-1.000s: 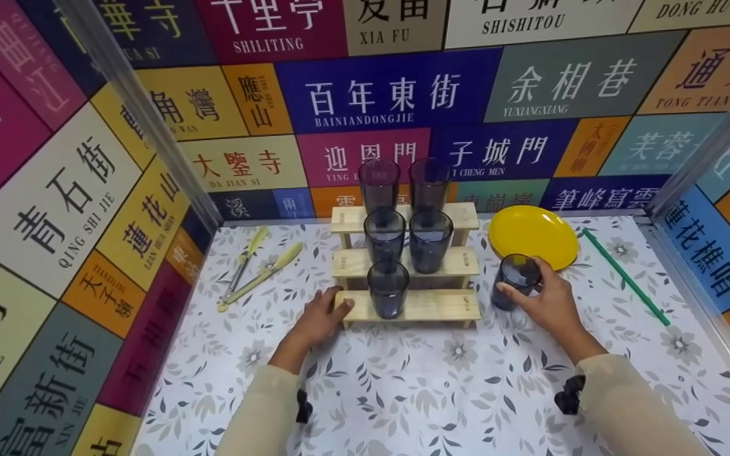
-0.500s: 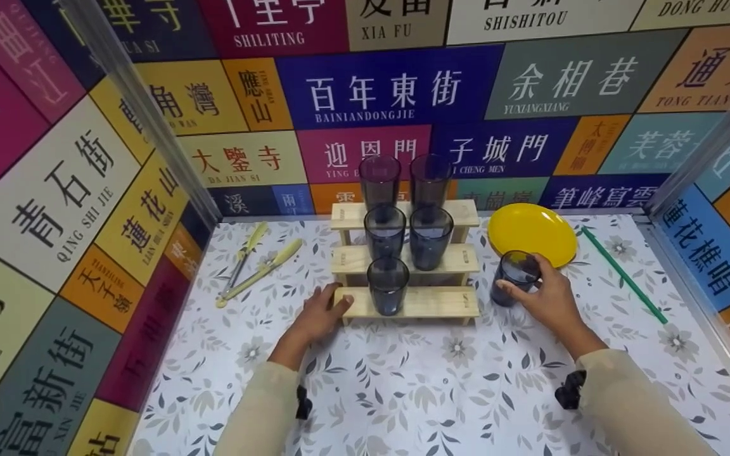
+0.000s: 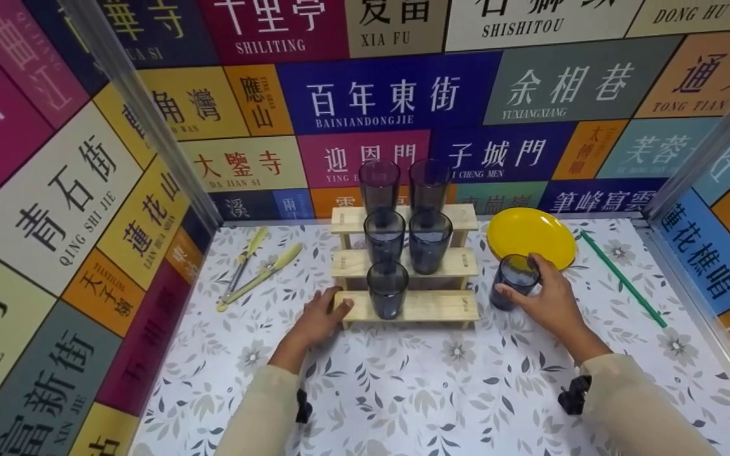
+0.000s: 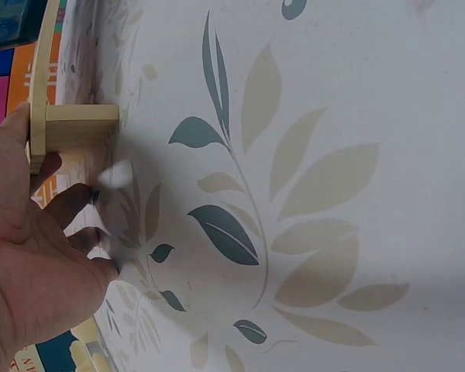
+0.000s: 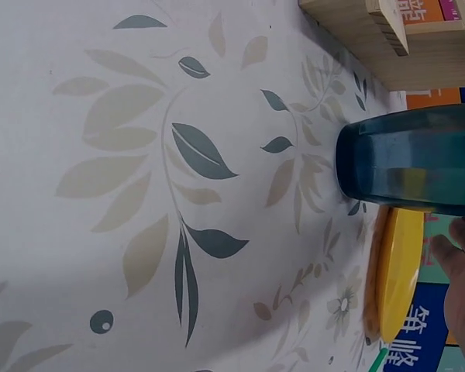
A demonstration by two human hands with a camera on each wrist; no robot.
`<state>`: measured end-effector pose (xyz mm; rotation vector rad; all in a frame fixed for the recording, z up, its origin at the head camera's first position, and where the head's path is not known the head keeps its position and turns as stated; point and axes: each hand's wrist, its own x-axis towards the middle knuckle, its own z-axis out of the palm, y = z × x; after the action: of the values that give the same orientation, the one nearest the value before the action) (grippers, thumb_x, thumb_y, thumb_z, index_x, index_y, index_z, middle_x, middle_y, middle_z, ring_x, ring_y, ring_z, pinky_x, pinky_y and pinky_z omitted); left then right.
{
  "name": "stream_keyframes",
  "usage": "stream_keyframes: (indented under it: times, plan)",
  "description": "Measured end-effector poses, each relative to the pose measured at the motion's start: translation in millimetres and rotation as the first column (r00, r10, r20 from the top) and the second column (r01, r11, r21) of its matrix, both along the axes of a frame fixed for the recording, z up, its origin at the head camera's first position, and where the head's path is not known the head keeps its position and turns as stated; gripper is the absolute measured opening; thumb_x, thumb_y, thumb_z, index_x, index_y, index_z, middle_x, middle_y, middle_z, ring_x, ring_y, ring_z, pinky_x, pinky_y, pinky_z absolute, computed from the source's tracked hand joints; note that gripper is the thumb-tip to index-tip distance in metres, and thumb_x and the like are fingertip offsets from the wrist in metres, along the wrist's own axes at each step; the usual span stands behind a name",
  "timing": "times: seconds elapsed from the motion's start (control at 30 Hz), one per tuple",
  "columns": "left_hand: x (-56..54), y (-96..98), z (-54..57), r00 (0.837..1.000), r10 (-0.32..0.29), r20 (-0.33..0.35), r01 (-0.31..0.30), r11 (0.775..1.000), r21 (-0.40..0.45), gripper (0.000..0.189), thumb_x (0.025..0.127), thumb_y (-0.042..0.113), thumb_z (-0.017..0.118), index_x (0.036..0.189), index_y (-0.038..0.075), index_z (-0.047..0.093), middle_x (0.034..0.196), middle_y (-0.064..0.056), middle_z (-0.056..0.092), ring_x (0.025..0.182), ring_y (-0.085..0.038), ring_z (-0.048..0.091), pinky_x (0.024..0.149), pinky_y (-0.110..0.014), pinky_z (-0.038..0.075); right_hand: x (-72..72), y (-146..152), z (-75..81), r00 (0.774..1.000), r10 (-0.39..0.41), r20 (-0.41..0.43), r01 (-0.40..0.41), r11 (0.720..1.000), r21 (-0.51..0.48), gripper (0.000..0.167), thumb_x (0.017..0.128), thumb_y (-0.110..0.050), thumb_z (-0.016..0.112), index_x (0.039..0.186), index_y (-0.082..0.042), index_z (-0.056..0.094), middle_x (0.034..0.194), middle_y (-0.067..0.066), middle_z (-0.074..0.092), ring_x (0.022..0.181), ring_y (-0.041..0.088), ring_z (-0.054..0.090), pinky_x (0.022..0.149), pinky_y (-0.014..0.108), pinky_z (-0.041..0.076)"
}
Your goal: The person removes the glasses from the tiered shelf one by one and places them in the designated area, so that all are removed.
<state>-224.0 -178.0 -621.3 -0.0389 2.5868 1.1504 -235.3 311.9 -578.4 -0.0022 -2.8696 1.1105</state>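
In the head view my right hand (image 3: 554, 297) holds a dark blue drinking glass (image 3: 514, 282) right of the rack, thumb at its near side and fingers round the far side. The right wrist view shows that glass (image 5: 411, 159) upright, its base at the tabletop. My left hand (image 3: 320, 320) grips the left end of the lowest step of a three-tier wooden rack (image 3: 435, 306). In the left wrist view the step's end (image 4: 77, 120) lies between thumb and fingers. One glass (image 3: 387, 291) stands on the lowest step, two (image 3: 429, 244) on the middle, and two purplish ones (image 3: 379, 187) on top.
A yellow plate (image 3: 530, 237) lies behind the held glass. Further right is a green straw-like stick (image 3: 621, 277). Pale yellow-handled tongs (image 3: 257, 278) lie spread on the left. Printed walls (image 3: 397, 88) enclose the back and sides of the flower-patterned table (image 3: 403, 392).
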Motion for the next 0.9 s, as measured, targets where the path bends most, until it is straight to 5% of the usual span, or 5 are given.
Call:
stream_keyframes:
  times: [0.23, 0.9]
  plan:
    - [0.0, -1.6, -2.1, 1.000, 0.004, 0.002, -0.004, 1.000, -0.004, 0.071, 0.112, 0.067, 0.050, 0.170, 0.026, 0.043, 0.184, -0.026, 0.017, 0.170, -0.053, 0.015, 0.132, -0.075, 0.023, 2.0, -2.2, 13.2, 1.000, 0.009, 0.022, -0.009, 0.999, 0.033, 0.122, 0.089, -0.075, 0.081, 0.176, -0.009, 0.026, 0.179, 0.029, 0.028, 0.163, 0.056, 0.028, 0.129, 0.078, 0.024]
    - [1.3, 0.4, 0.7, 1.000, 0.005, 0.002, -0.005, 1.000, 0.024, 0.071, 0.113, 0.064, 0.051, 0.170, 0.024, 0.043, 0.183, -0.027, 0.019, 0.171, -0.051, 0.016, 0.133, -0.074, 0.022, 13.4, -23.5, 33.2, 0.984, 0.139, -0.109, -0.128, 0.986, 0.102, 0.101, 0.097, -0.061, 0.081, 0.170, -0.005, 0.039, 0.172, 0.027, 0.044, 0.159, 0.053, 0.039, 0.129, 0.077, 0.027]
